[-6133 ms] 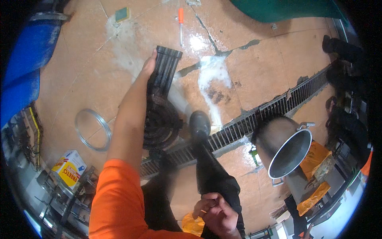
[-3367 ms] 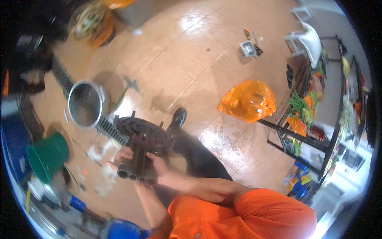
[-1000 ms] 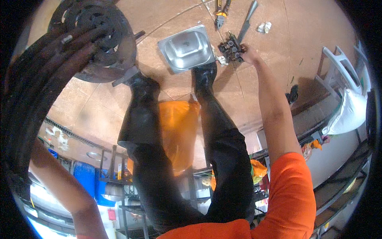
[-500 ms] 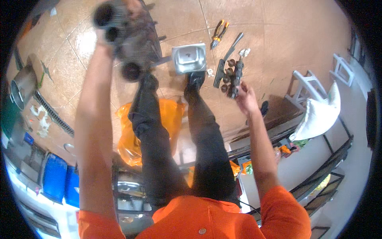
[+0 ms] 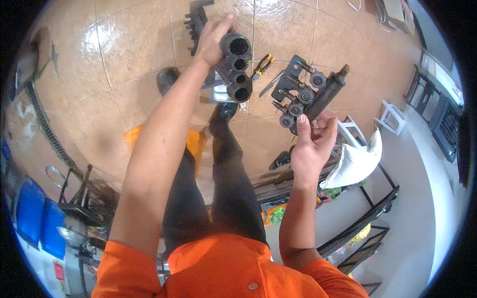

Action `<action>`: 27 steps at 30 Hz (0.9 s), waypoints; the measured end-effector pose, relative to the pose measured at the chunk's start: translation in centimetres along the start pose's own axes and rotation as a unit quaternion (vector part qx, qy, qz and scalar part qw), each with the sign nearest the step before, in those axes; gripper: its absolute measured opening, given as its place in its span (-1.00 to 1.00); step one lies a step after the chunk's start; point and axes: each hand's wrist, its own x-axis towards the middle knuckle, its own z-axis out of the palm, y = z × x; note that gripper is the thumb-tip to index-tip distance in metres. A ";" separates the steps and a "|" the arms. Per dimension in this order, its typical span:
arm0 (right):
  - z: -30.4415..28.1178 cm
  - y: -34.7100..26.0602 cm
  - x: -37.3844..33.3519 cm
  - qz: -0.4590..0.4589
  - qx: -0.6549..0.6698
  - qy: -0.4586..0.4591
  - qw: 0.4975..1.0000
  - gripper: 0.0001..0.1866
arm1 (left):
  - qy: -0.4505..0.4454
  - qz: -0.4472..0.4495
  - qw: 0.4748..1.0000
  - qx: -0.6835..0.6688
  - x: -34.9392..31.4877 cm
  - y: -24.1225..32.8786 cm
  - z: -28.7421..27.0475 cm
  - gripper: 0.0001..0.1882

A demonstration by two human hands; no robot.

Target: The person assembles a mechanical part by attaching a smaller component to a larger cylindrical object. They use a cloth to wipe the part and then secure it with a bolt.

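My left hand [image 5: 212, 40] is closed round a dark, sooty cast-metal burner [image 5: 230, 65]. Several round tube mouths of different sizes face up along its side, and a toothed dark part [image 5: 197, 22] shows beyond the hand. In my right hand [image 5: 315, 141] is a black pipe manifold [image 5: 325, 95] with several round valves along it, gripped at its near end between thumb and fingers. A flat dark plate [image 5: 289, 79] shows at the manifold's far side; whether it is joined on, I cannot tell. The two parts are held apart above the tiled floor.
Pliers with yellow-black handles [image 5: 261, 67] lie on the floor between my hands. A shiny metal tray [image 5: 219, 94] is partly hidden under the burner. To the right are a white sack [image 5: 355, 160] and a white stool [image 5: 391, 117]. Orange plastic [image 5: 197, 149] lies by my legs.
My left hand has brought the burner rightward, over the metal tray. The right hand has raised the manifold closer and turned it so its valves face up.
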 end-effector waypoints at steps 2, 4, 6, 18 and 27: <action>1.2 -0.2 0.0 -0.022 -0.047 -0.006 0.999 -0.66 | -0.010 -0.012 1.000 -0.010 -0.6 1.8 0.4 -0.37; 2.5 -0.8 -0.5 -0.011 -0.032 -0.008 0.999 -0.63 | 0.015 0.030 0.999 0.021 -0.5 1.5 1.1 -0.35; 3.4 -1.2 -0.7 -0.032 -0.050 -0.004 0.998 -0.64 | 0.010 0.026 0.999 0.030 0.2 1.0 1.1 -0.34; 5.0 -2.0 0.8 -0.126 -0.128 0.022 0.984 -0.66 | 0.039 -0.019 0.995 0.086 1.3 0.8 3.8 -0.37; 5.8 -2.3 0.9 -0.128 -0.203 0.042 0.970 -0.69 | 0.037 0.006 0.996 0.083 1.3 1.4 3.6 -0.29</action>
